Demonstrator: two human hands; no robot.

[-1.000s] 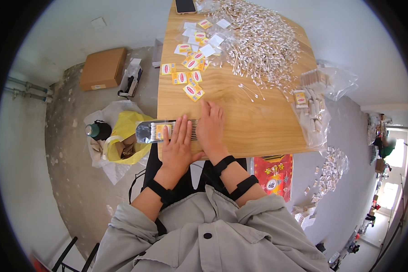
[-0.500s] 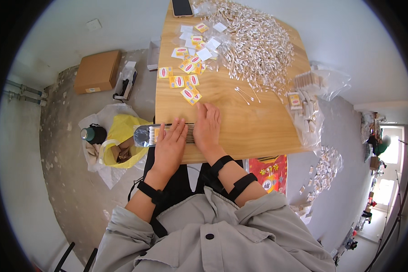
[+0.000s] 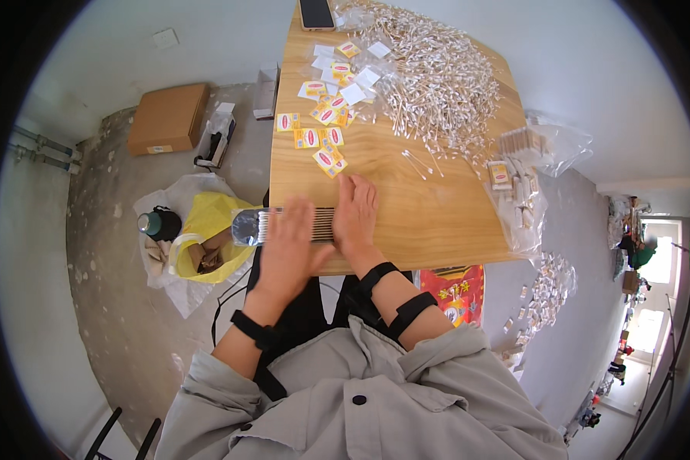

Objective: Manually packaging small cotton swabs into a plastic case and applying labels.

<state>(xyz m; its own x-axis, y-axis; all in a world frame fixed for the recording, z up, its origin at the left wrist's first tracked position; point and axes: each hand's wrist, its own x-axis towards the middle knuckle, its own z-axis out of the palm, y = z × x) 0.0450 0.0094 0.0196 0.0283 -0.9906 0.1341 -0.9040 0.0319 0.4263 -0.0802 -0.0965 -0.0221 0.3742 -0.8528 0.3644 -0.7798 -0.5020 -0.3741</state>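
A clear plastic bag of cotton swabs point(image 3: 324, 224) lies sideways along the near left edge of the wooden table, its loose left end hanging past the edge. Over the middle of the bag my left hand point(image 3: 285, 249) is stretched flat, thumb apart, its fingers blurred by motion. My right hand point(image 3: 355, 218) stands with fingers extended against the bag's right end, its side on the tabletop. Several yellow-and-white cards point(image 3: 307, 138) lie beyond the hands. Farther back is a large heap of loose cotton swabs point(image 3: 437, 84), with a few strays point(image 3: 418, 165) in front of it.
A phone point(image 3: 316, 14) rests at the table's far left corner. Filled swab packs point(image 3: 523, 192) in clear plastic sit along the right edge. On the floor are a yellow bag point(image 3: 222, 211), a dark bottle point(image 3: 159, 224), a cardboard box point(image 3: 169, 119) and more packs point(image 3: 548, 299).
My left hand has shifted slightly right along the bag, its thumb now spread away from the fingers, uncovering swab heads at the left. My right hand stays at the bag's end.
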